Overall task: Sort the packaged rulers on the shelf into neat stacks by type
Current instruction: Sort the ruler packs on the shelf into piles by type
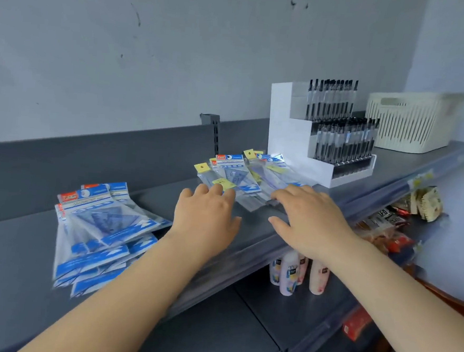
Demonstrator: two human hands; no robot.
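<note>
— Where were the packaged rulers at that moment?

— In two groups on the grey shelf (249, 223). A mixed pile (248, 178), blue-headed set-square packs jumbled with clear straight-ruler sleeves bearing yellow tags, lay just ahead of both hands, close beside the white pen display (310, 142). A fanned stack (103, 230) of blue-and-white packs sat well to the left, near the shelf's front edge, already roughly gathered by type though not squared up.

— And the hands?

— Both were palm down over the shelf. The left hand (206, 215) had its fingers (216, 190) straight and loosely spread, their tips at the near left edge of the mixed pile, on or just over a yellow-tagged pack; I could not tell whether they pressed it. The right hand (310, 219) had its fingers slightly bent, the tips resting at the pile's near right corner, on the end of a clear sleeve. Neither hand was pinching or curled round anything.

— Which relation mattered most for the next move?

— The pile lay straight ahead of the fingertips, and its packs ran with their long axes slanting away to the back left, headers far, tails toward the hands. So the near ends were what the fingers could reach. The right hand seemed nearer the clear ruler sleeves; the left sat nearer the blue packs and on the side of the fanned stack, so I judged it better placed to carry one across.

— Risk?

— The glossy sleeves overlapped; dragging one would likely shift its neighbours.
</note>
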